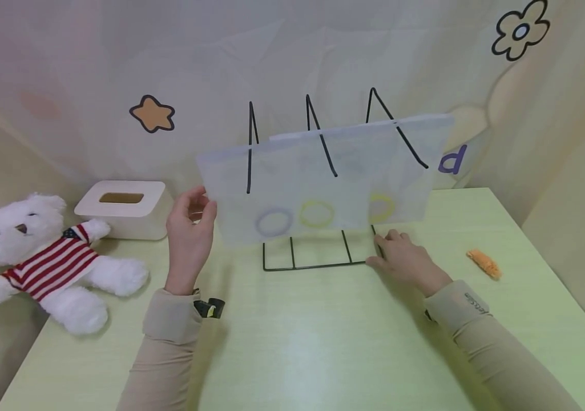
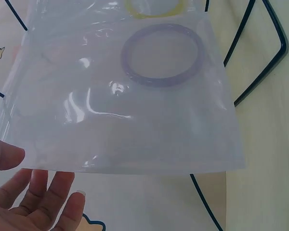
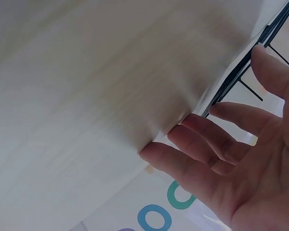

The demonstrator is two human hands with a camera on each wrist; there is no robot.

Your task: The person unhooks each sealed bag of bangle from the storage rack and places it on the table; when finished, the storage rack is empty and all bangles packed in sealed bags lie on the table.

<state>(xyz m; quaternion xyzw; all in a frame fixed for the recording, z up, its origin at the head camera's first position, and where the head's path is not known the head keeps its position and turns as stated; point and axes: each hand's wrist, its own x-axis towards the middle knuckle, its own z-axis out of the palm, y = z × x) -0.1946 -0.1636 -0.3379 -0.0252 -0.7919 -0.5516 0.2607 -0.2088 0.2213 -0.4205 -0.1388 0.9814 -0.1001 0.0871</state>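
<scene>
White bear (image 1: 61, 260) left of rack (image 1: 329, 155)

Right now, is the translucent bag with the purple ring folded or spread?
Spread: the translucent bag shows as one broad panel beside the left hand, the purple ring visible whole.

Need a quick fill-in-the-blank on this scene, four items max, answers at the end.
1. In the head view, the black wire rack has ____ pointed peaks above the translucent plastic.
2. Of the rings seen through it, the ring nearest the left hand is ____.
3. The teddy bear wears ____ and white stripes.
4. In the head view, the small orange item lies to the ____ of the right hand.

Missing words: three; purple; red; right.
</scene>
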